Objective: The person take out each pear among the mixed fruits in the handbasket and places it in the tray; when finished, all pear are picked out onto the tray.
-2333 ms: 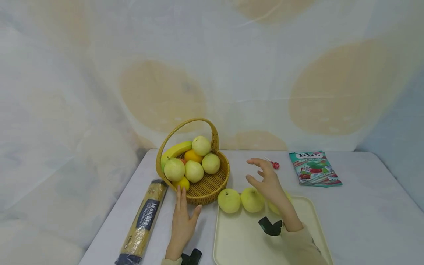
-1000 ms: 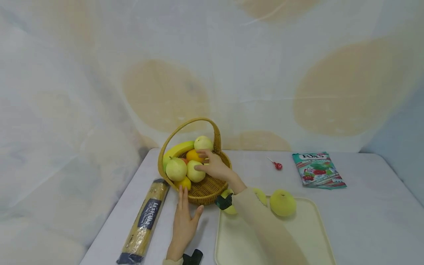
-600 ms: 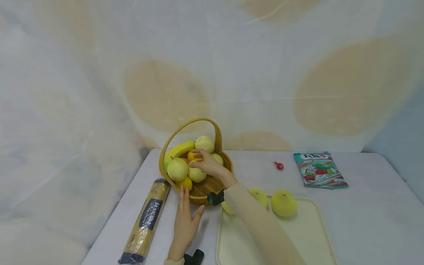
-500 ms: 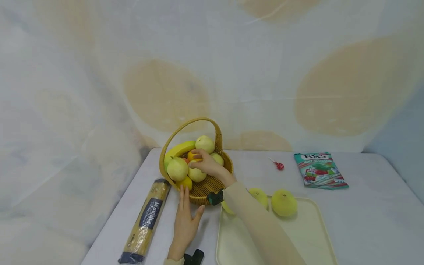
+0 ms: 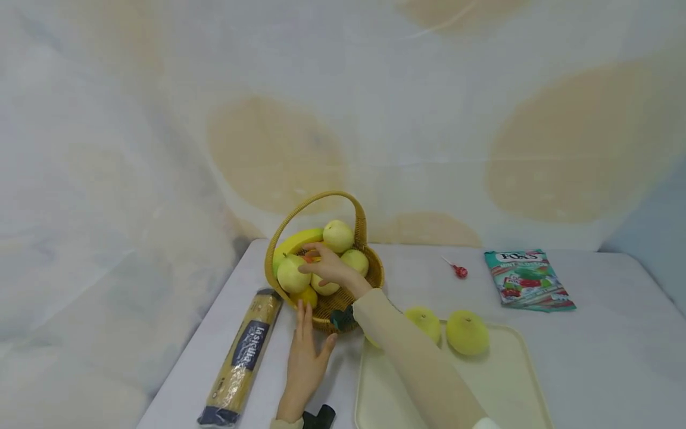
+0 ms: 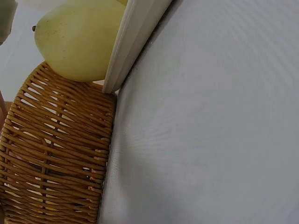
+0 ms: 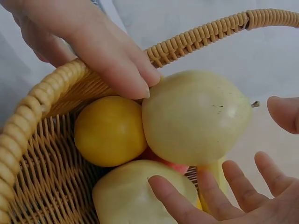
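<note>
A wicker basket (image 5: 378, 269) with a tall handle holds pale green pears, a banana (image 5: 297, 241), a yellow lemon (image 5: 306, 297) and an orange mostly hidden by my hand. My right hand (image 5: 333, 269) hovers over the fruit, fingers spread and slightly bent, holding nothing. Its thumb and fingertips are close to the stemmed pear (image 7: 196, 116) at the basket's left, as the right wrist view shows. My left hand (image 5: 306, 364) lies at the basket's front, straight fingers reaching over the rim by the lemon. In the left wrist view, the woven side (image 6: 56, 154) fills the left.
Right of the basket, a cream tray (image 5: 511, 387) bears pears, one (image 5: 468, 332) fully visible, others partly behind my right sleeve (image 5: 415, 360). A spaghetti packet (image 5: 238, 363) lies at left. Behind the tray are a red lollipop (image 5: 460, 272) and a Fox's candy bag (image 5: 529, 281).
My right hand has moved left from above the tray to over the basket's fruit, then slightly further toward the left pear. My left hand keeps its place at the basket's front.
</note>
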A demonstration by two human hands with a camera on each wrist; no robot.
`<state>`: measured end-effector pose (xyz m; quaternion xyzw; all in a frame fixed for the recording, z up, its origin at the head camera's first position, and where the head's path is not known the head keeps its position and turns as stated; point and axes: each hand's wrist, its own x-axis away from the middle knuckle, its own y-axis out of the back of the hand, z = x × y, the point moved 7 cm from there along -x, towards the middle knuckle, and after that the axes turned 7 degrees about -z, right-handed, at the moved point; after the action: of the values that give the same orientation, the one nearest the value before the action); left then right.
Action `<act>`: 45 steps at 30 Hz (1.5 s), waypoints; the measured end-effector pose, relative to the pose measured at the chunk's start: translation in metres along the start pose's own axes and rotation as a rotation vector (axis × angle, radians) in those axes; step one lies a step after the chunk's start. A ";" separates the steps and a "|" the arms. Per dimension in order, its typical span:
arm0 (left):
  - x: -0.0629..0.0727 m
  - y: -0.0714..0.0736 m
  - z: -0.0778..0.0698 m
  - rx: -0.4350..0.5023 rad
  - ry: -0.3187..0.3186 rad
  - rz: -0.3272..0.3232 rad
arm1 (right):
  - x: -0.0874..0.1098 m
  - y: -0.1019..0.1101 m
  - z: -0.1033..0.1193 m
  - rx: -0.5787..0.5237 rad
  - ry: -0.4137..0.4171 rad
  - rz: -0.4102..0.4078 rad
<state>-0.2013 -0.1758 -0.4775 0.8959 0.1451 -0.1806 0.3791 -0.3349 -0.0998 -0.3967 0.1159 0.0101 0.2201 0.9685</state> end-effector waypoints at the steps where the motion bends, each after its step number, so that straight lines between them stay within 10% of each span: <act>1: 0.000 0.000 0.000 0.004 0.003 0.004 | -0.001 0.000 0.000 0.007 -0.004 -0.004; 28: 0.001 -0.005 0.000 -0.027 0.024 0.020 | -0.019 -0.034 -0.006 0.238 0.135 -0.106; 45: 0.001 0.000 0.000 -0.042 -0.012 0.018 | 0.001 -0.007 -0.006 0.102 0.180 -0.257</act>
<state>-0.2001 -0.1755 -0.4779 0.8880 0.1385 -0.1794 0.4001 -0.3317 -0.1039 -0.4039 0.1424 0.1226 0.1031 0.9768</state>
